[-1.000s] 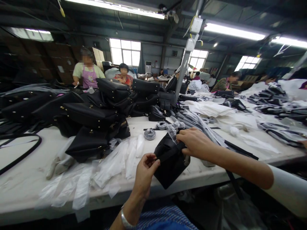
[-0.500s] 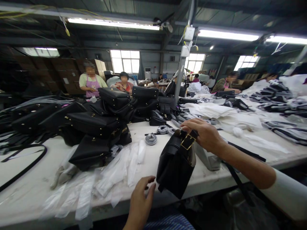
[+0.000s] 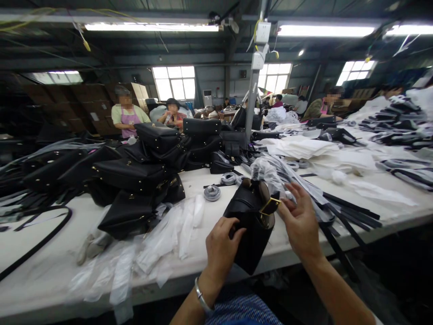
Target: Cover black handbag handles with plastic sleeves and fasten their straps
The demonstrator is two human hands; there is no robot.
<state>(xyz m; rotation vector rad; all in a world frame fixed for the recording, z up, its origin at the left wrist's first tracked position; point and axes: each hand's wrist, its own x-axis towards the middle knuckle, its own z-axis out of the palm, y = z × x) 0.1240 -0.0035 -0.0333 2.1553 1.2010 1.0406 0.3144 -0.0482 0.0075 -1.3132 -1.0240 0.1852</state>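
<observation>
In front of me a small black handbag (image 3: 248, 239) is held tilted at the table's front edge. A black strap with a gold buckle (image 3: 270, 206) sticks out from its upper right side, and the beige lining shows at the opening. My left hand (image 3: 221, 246), with a silver bangle at the wrist, grips the bag's left side between thumb and bent fingers. My right hand (image 3: 301, 221) is at the buckle strap, thumb and forefinger pinching its end while the other fingers are raised.
Black handbags (image 3: 131, 176) are piled on the white table (image 3: 189, 183) to the left. Clear plastic sleeves (image 3: 165, 239) lie before them. Rolled straps (image 3: 212, 193) sit behind my bag; long straps (image 3: 352, 210) lie right. A metal post (image 3: 252, 99) rises mid-table. Several people work beyond.
My left hand has come up and taken hold of the bag's side. My right hand has moved from the bag's top to the buckle strap, which now sticks outward. Wrapped straps behind are uncovered.
</observation>
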